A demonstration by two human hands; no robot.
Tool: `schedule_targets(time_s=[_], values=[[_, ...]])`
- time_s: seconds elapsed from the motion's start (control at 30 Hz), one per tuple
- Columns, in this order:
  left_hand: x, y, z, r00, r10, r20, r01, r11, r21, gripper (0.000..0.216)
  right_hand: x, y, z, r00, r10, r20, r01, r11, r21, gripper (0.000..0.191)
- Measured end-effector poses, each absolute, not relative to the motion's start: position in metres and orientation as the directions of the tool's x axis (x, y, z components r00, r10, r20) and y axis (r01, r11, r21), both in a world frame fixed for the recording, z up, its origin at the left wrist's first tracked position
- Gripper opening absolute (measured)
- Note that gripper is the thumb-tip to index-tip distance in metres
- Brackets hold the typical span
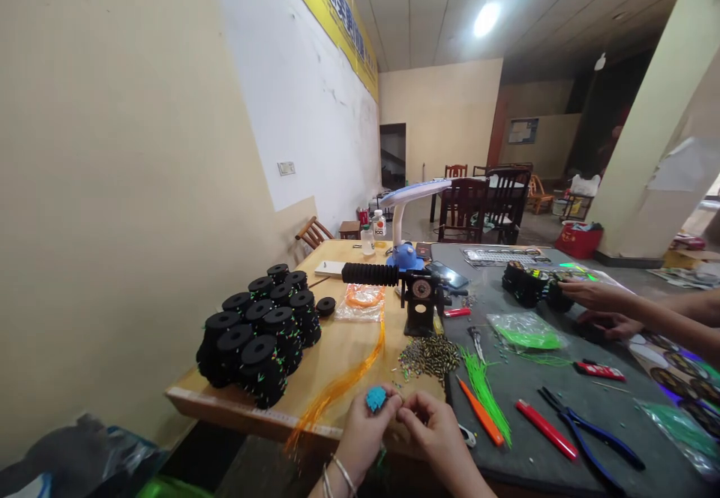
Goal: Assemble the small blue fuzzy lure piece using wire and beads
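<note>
My left hand [365, 423] is closed around a small bright-blue lump with a rough surface [376, 398], at the table's front edge. Thumb and finger of my right hand [430, 423] pinch together right against the left fingertips; what they hold is too small to make out. Just beyond the hands lies a pile of small dark and brass-coloured beads [430, 355]. Orange strands [343, 382] trail across the wood to the left of my hands. A black winding device [421, 299] with a ribbed black roll [370, 274] stands behind the beads.
Stacked black spools [259, 325] fill the table's left side. On the dark mat [523, 385] lie green strands [487, 393], an orange-handled tool [481, 412], a red-handled cutter [545, 429] and blue pliers [590, 430]. Another person's hands [607, 310] work at the right. A desk lamp [403, 254] stands behind.
</note>
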State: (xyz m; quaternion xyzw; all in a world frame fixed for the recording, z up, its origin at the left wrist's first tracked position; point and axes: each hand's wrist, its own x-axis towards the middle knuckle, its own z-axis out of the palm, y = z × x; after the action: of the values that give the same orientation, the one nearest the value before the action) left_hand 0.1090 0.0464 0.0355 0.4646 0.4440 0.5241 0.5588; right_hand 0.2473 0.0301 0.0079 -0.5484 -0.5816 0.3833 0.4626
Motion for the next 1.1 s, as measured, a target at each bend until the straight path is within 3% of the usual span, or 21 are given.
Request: schedule_targets(time_s=[0.2, 0.3, 0.5, 0.67, 0.93, 1.1], values=[[0.110, 0.049, 0.032, 0.062, 0.998, 0.012, -0.176, -0.001, 0.984, 0.033, 0.249, 0.026, 0.019, -0.079, 0.989, 0.123, 0.222, 0.138, -0.965, 0.023], [0.109, 0.051, 0.033, 0.040, 0.999, 0.009, -0.164, -0.002, 0.986, 0.032, 0.247, 0.027, 0.016, -0.059, 0.994, 0.088, 0.235, 0.100, -0.967, 0.015], [0.111, 0.053, 0.037, 0.068, 0.997, 0.043, -0.159, -0.032, 0.987, 0.029, 0.248, 0.033, 0.017, 0.001, 0.990, 0.140, 0.285, 0.134, -0.949, 0.022], [0.112, 0.058, 0.034, 0.047, 0.999, 0.028, -0.144, -0.021, 0.989, 0.029, 0.251, 0.034, 0.019, 0.003, 0.995, 0.098, 0.289, 0.093, -0.953, 0.023], [0.115, 0.060, 0.035, 0.126, 0.977, 0.173, -0.035, -0.170, 0.985, 0.020, 0.258, 0.038, 0.021, 0.017, 0.991, 0.130, 0.395, 0.113, -0.912, 0.030], [0.113, 0.056, 0.048, 0.235, 0.929, 0.286, 0.050, -0.305, 0.951, 0.016, 0.269, 0.034, 0.036, 0.001, 0.991, 0.130, 0.229, 0.127, -0.965, 0.041]])
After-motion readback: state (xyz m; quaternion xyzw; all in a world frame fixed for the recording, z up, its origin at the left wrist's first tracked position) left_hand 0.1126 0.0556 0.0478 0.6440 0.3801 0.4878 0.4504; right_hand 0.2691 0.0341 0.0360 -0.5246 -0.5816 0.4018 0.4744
